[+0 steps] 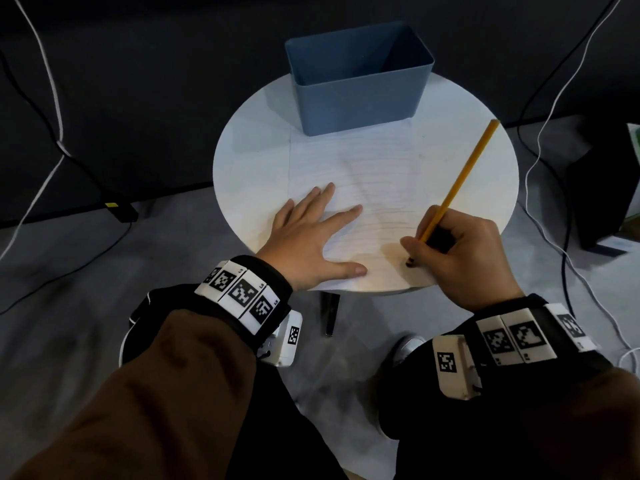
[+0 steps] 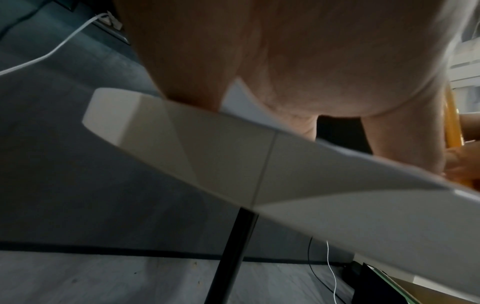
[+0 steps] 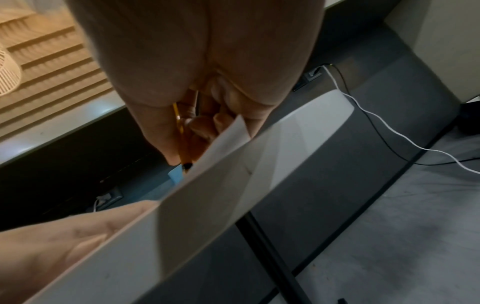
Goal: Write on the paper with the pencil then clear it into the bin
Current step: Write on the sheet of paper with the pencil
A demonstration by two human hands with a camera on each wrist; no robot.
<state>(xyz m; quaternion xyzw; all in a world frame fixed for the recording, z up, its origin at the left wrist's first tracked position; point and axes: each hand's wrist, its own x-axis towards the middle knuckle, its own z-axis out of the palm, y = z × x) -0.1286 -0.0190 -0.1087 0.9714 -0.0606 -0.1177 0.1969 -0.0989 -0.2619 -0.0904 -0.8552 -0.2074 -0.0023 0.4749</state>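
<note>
A lined sheet of paper [image 1: 374, 168] lies on the round white table [image 1: 249, 140], its far edge at the foot of the blue bin [image 1: 360, 84]. My left hand [image 1: 311, 230] lies flat on the paper's near left part with fingers spread. My right hand [image 1: 450, 251] grips a yellow pencil [image 1: 464, 171], whose dark tip [image 1: 410, 262] touches the paper near its near right corner. In the right wrist view the pencil [image 3: 179, 123] runs between curled fingers [image 3: 202, 127] down to the paper's corner [image 3: 228, 139]. In the left wrist view my palm [image 2: 298, 72] presses over the table edge [image 2: 221, 152].
The bin stands open at the table's far side. Black and white cables [image 1: 52, 109] run over the grey floor on the left and more on the right [image 1: 543, 140]. A dark box [image 1: 602, 188] stands on the floor to the right. A black table leg [image 1: 330, 313] shows below.
</note>
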